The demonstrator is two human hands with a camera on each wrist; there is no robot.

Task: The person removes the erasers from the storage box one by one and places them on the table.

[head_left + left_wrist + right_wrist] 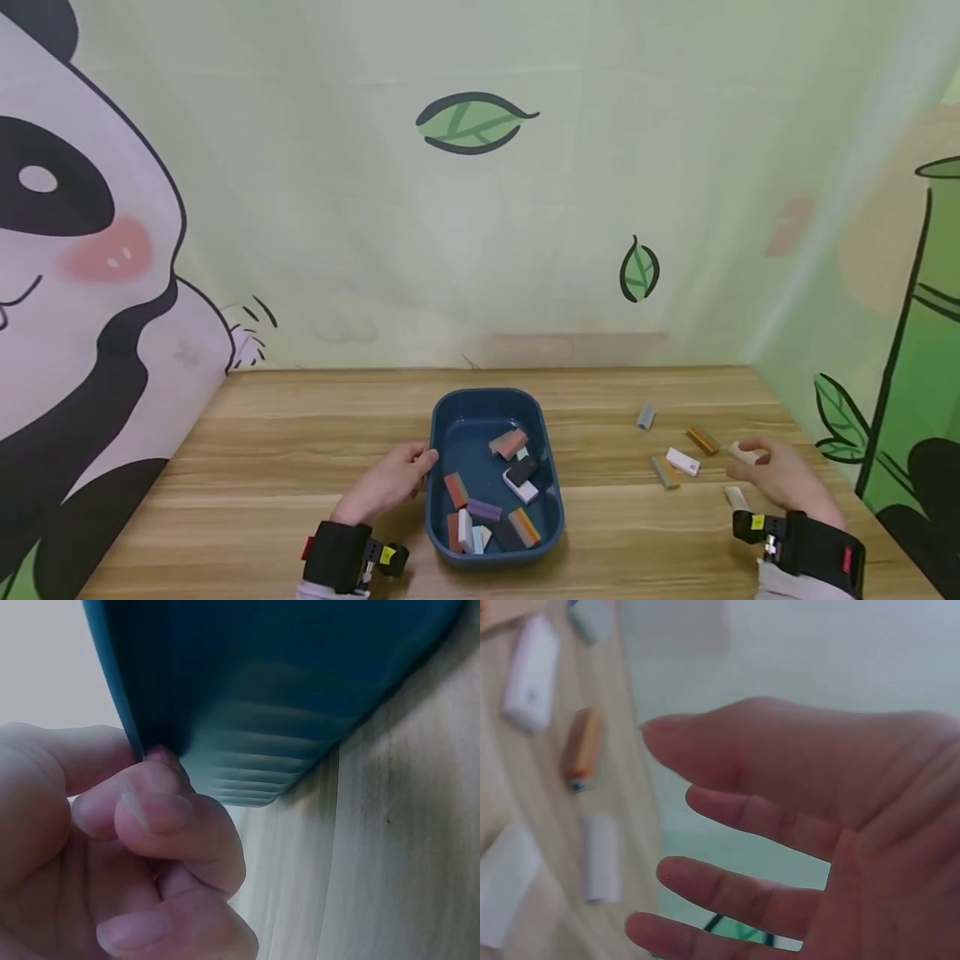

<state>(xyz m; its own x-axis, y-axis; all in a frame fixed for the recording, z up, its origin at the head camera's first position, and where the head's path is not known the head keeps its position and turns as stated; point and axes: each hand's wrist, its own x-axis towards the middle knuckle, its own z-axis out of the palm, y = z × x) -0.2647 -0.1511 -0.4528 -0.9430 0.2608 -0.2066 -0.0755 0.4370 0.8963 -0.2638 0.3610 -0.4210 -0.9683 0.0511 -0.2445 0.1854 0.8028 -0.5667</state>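
Note:
A blue rectangular bin [471, 442] holds several small eraser-like blocks, some white, others striped in colours. My left hand [390, 482] pinches its left rim between thumb and curled fingers; the left wrist view shows the ribbed side of the bin [262, 690] beyond the fingertips. To the right, my right hand [786, 481] is over the table with its fingers extended and apart, nothing between them in the right wrist view. Just by its fingertips lies a white block [742, 452]. Another white block [737, 498] sits close to the right wrist.
Left of the right hand lie an orange-and-brown block [702, 440], a white block [683, 462], a grey-and-orange block [664, 472] and a grey block [646, 417]. The wooden table [300, 417] ends at a printed cloth backdrop [345, 208] behind and at the sides.

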